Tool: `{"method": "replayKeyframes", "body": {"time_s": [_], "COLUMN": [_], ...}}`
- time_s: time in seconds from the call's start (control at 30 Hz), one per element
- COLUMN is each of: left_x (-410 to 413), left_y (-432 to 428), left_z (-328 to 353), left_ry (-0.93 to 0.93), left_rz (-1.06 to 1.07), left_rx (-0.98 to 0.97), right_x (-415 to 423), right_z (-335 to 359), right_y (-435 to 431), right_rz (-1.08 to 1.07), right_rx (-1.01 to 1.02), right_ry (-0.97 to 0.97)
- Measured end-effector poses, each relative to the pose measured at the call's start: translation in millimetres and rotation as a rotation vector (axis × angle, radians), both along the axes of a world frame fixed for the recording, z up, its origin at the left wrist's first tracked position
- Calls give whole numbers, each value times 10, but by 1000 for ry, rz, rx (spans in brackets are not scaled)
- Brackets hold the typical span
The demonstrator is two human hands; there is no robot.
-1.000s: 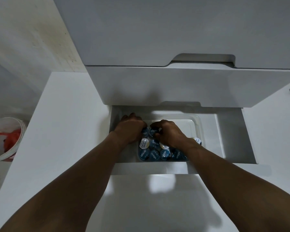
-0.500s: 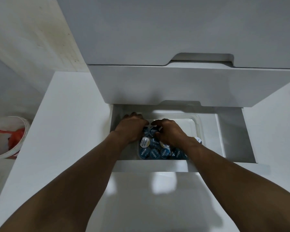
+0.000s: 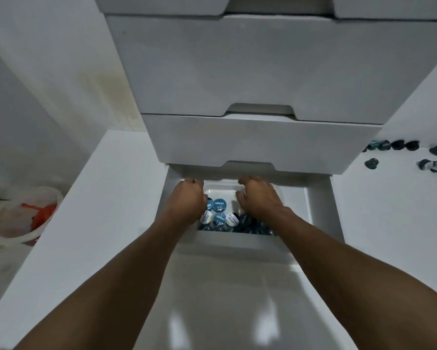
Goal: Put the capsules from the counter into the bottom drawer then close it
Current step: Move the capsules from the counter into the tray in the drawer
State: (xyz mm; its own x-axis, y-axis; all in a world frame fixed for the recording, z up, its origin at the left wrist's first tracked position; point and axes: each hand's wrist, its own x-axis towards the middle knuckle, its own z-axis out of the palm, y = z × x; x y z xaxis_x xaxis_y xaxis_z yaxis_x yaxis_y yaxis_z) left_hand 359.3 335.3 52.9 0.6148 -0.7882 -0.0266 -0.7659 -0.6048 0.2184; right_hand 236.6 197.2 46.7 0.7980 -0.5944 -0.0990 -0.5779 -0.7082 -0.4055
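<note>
While left grip and right grip are reaching into the open bottom drawer, capsules are lying between them.
Both are curling fingers downward, likely releasing low to avoid scatter; any load is hidden, so I cannot tell. Loose capsules are waiting on the table, well right of the right grip.
</note>
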Motion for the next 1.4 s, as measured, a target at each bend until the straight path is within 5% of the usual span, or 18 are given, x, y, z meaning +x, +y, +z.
{"method": "replayKeyframes", "body": {"time_s": [0.53, 0.8, 1.4], "left_x": [-886, -1686, -3889], "left_y": [461, 516, -1185], "left_z": [1061, 1345, 1417], "left_ry": [-329, -339, -264], "left_rz": [-247, -393, -463], "left_rx": [-342, -453, -459], "right_x": [-1289, -2244, -4429], "right_z": [1109, 1360, 1403], "right_y": [611, 863, -496], "right_rz": [-162, -293, -437], "right_rx": [-372, -422, -353], "right_ry": [-204, -224, -180]}}
